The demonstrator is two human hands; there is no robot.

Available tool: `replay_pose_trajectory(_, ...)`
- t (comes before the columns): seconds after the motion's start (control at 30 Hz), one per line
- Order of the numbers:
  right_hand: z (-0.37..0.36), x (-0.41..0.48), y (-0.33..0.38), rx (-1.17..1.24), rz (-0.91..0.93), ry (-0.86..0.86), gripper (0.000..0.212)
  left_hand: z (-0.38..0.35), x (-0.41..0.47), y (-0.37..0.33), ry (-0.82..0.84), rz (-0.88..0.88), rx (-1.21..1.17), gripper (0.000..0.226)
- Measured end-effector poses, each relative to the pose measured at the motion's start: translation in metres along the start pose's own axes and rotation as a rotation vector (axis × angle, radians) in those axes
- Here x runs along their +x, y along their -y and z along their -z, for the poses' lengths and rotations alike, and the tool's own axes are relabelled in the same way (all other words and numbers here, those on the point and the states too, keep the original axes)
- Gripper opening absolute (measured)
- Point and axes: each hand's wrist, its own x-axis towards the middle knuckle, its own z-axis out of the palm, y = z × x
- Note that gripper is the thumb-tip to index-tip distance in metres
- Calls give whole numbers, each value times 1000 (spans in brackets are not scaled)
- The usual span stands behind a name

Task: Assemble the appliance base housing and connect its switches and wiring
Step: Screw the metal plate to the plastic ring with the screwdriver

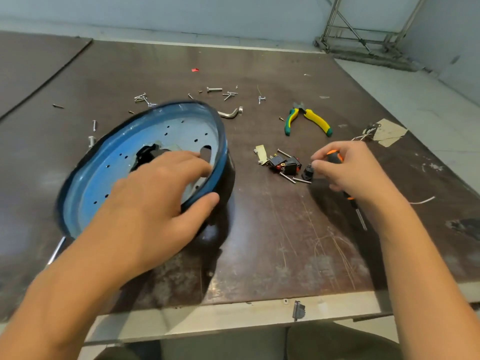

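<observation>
Two hands busy: the left hand [155, 201] grips the rim of the blue base housing [98, 178], thumb outside, fingers inside, holding it tilted on the table's left side. The right hand [355, 172] is curled round the screwdriver [335, 155], fingertips reaching toward a small black part [307, 170] beside the switches [285, 163], near the housing's right. My call: steady that housing, pick one piece cleanly
</observation>
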Motion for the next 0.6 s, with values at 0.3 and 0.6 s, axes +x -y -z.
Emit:
replay_pose_trajectory(0.3,-31,-1,11,-387,85,62,17,14,-1,13,-189,-67,-339,27)
replay_pose_trajectory(0.6,-44,-3,12,-430,73,63,22,34,-3,20,-227,-25,-586,33)
